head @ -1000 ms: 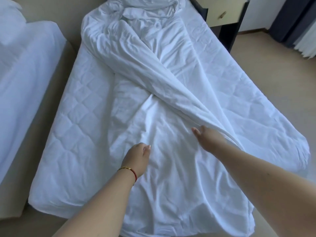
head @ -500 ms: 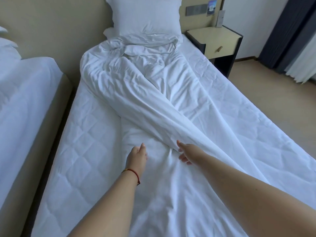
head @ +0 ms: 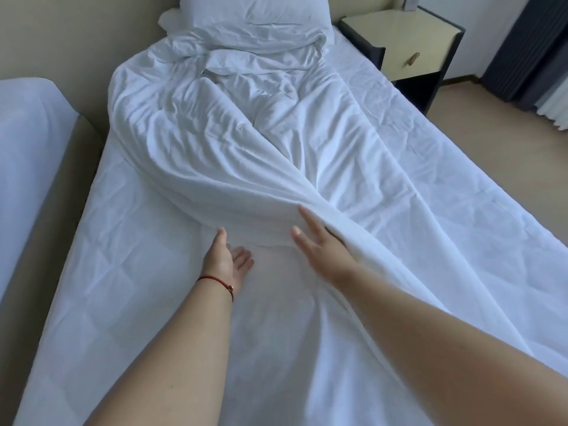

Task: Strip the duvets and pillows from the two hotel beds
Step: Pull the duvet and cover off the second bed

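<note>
Duvet (head: 233, 142) still bunched on bed, pillow (head: 255, 10) in place — early stage. Left hand (head: 226, 261) and right hand (head: 319, 244): fingers spread, gripping nothing.

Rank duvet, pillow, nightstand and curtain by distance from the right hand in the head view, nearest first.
From the right hand:
1. Duvet: bunched on the bed, its fold against the fingers.
2. Pillow: at the head of the bed, far centre.
3. Nightstand: beside the bed, far right.
4. Curtain: right edge, beyond the nightstand.
</note>
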`<move>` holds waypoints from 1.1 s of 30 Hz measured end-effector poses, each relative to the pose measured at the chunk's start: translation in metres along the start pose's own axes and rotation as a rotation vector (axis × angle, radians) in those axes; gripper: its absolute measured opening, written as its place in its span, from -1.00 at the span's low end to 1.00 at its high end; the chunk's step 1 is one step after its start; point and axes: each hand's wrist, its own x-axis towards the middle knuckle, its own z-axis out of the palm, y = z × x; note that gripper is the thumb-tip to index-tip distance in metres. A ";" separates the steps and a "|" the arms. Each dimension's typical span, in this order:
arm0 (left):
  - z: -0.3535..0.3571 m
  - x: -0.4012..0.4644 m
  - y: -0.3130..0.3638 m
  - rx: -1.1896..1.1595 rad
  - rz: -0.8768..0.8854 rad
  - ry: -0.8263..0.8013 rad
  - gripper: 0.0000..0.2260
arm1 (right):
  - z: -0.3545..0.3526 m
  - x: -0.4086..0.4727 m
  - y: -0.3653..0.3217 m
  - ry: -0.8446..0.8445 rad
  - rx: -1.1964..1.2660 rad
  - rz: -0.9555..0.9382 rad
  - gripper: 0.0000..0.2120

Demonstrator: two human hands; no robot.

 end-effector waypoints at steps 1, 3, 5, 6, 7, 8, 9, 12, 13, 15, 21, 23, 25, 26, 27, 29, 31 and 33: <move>0.007 0.010 0.004 -0.009 0.003 -0.001 -0.34 | -0.018 0.014 0.005 0.102 0.114 0.004 -0.48; 0.025 0.028 0.012 -0.021 0.020 -0.015 -0.31 | -0.047 0.034 0.025 0.172 0.236 0.051 -0.50; 0.047 0.042 0.021 -0.030 0.057 -0.038 -0.29 | -0.063 0.044 0.051 0.131 0.241 0.126 -0.51; 0.060 0.051 0.024 -0.035 0.079 -0.056 -0.30 | -0.067 0.046 0.067 0.101 0.223 0.152 -0.52; 0.071 0.059 0.028 -0.040 0.098 -0.077 -0.32 | -0.068 0.047 0.081 0.063 0.213 0.162 -0.52; 0.083 0.066 0.031 -0.046 0.116 -0.097 -0.34 | -0.068 0.048 0.093 0.024 0.206 0.165 -0.53; 0.093 0.073 0.034 -0.050 0.134 -0.116 -0.37 | -0.068 0.049 0.103 -0.012 0.200 0.160 -0.54; 0.122 0.096 0.042 0.020 0.146 -0.059 -0.45 | -0.067 0.056 0.123 -0.077 0.202 0.138 -0.55; 0.128 0.103 0.042 0.059 0.139 -0.005 -0.50 | -0.068 0.059 0.127 -0.091 0.209 0.131 -0.56; 0.133 0.115 0.047 0.092 0.104 0.090 -0.64 | -0.075 0.062 0.130 -0.112 0.210 0.123 -0.56; 0.276 0.083 0.109 0.049 0.440 -0.299 -0.79 | -0.133 0.056 0.090 0.285 0.262 -0.094 -0.47; 0.341 0.046 0.102 0.300 0.543 -0.485 -0.68 | -0.151 0.056 0.076 0.512 -0.047 -0.251 -0.42; 0.369 0.034 0.075 0.577 0.590 -0.496 -0.55 | -0.150 0.058 0.075 0.652 -0.315 -0.407 -0.44; 0.368 0.037 0.056 0.686 0.659 -0.445 -0.53 | -0.145 0.057 0.081 0.652 -0.424 -0.444 -0.45; 0.359 0.045 0.033 0.802 0.749 -0.385 -0.56 | -0.137 0.058 0.096 0.577 -0.518 -0.427 -0.45; 0.324 0.061 -0.016 1.125 0.917 -0.270 -0.56 | -0.128 0.059 0.138 0.289 -0.613 -0.218 -0.40; 0.276 0.067 -0.062 1.437 1.036 -0.140 -0.53 | -0.127 0.061 0.181 0.067 -0.618 -0.024 -0.31; 0.224 0.070 -0.087 1.757 1.029 -0.077 -0.51 | -0.126 0.068 0.204 0.038 -0.635 -0.010 -0.26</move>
